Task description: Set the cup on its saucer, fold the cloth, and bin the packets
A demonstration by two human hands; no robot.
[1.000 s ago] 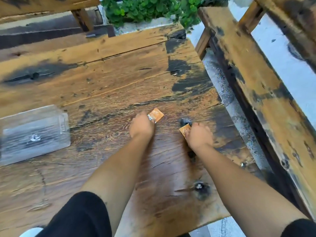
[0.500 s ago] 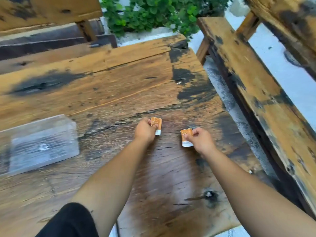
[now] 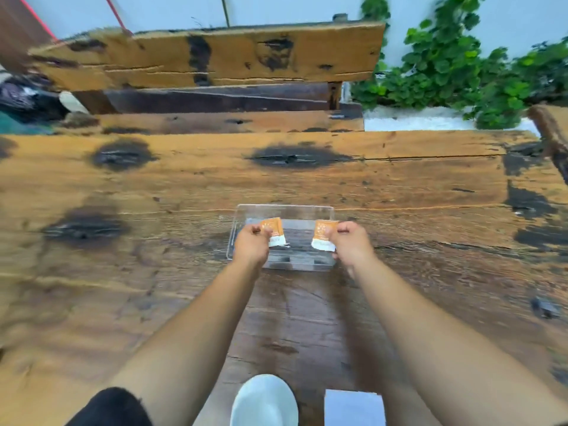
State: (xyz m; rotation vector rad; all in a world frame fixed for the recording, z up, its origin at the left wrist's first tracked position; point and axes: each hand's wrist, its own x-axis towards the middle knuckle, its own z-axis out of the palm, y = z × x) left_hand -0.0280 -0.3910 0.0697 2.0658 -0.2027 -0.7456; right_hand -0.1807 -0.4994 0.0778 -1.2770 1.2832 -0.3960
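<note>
My left hand [image 3: 251,245] pinches a small orange and white packet [image 3: 274,231], and my right hand [image 3: 351,245] pinches a second one [image 3: 323,235]. Both packets hang just above the clear plastic bin [image 3: 284,210], which sits on the wooden table straight ahead of me. At the bottom edge lie a pale rounded piece that looks like the cup or saucer [image 3: 264,401] and a light grey folded cloth [image 3: 354,407], both partly cut off by the frame.
The rough wooden table [image 3: 153,287] spreads wide on both sides. A wooden bench [image 3: 215,56] stands beyond its far edge. Green plants [image 3: 461,72] grow at the back right. Dark bags [image 3: 24,99] lie at the far left.
Both hands lifted the packets off the table and carried them left to over the clear bin. The view swung left, so the bin now sits in the middle.
</note>
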